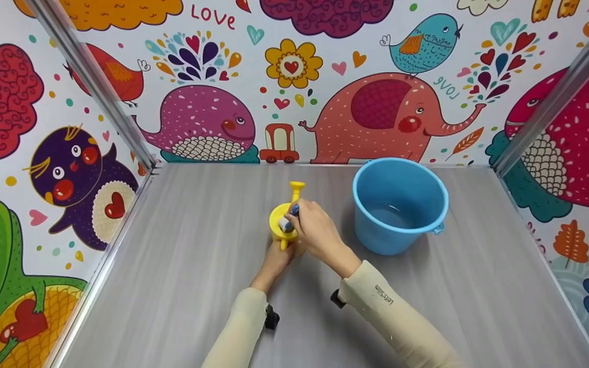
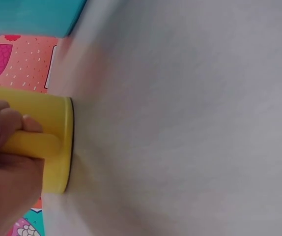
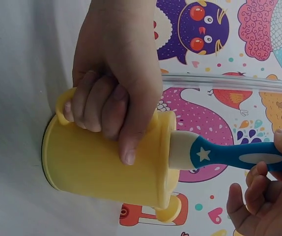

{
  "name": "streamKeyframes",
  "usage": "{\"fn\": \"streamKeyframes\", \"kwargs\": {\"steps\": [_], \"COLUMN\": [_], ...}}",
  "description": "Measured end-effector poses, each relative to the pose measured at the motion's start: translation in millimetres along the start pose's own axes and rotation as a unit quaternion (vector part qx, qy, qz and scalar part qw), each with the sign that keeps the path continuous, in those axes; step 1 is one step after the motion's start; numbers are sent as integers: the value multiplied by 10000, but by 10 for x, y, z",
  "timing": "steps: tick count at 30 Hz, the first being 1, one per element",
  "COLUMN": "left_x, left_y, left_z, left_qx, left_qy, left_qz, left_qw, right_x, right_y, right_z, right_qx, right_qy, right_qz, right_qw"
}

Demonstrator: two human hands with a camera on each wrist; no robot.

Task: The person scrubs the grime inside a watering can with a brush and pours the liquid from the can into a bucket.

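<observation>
A yellow watering can [image 1: 276, 219] stands upright on the grey table in the head view, its spout pointing toward the back wall. My left hand [image 1: 277, 261] grips its side handle, fingers curled through and thumb along the body, as the right wrist view shows. From above, my right hand [image 1: 319, 232] pinches the blue handle of a paintbrush-shaped tool [image 3: 214, 152]. This tool has a white section and a white star; its lower end is hidden inside the can. In the left wrist view, the can's base [image 2: 68, 142] meets the tabletop.
A light blue bucket [image 1: 379, 237] stands to the right of the can, near the right forearm. The grey table [image 1: 192, 245] is bounded by cartoon-printed walls [image 1: 202, 120] with metal edge strips at the back and sides.
</observation>
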State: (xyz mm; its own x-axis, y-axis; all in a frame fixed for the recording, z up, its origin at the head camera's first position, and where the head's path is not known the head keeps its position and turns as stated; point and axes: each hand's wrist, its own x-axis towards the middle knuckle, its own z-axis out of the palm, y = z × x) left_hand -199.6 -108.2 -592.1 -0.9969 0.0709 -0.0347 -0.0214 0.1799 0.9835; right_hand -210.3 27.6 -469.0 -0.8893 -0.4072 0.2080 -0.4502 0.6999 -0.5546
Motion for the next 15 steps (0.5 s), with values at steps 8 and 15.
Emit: {"fn": "streamKeyframes", "kwargs": {"steps": [8,15], "left_x": [-7,-148], "left_y": [45,337], "left_z": [-15,-55], "left_qx": [-48,-96], "left_qy": [-110,-255], "left_qz": [-108,24], "left_qw": [9999,9996], "right_x": [-7,-6], "right_y": [-34,-62], "right_z": [-42,-78], "right_qx": [71,-15], "right_qy": [96,321], "right_qz": [64,50], "right_qw": [9999,9995]}}
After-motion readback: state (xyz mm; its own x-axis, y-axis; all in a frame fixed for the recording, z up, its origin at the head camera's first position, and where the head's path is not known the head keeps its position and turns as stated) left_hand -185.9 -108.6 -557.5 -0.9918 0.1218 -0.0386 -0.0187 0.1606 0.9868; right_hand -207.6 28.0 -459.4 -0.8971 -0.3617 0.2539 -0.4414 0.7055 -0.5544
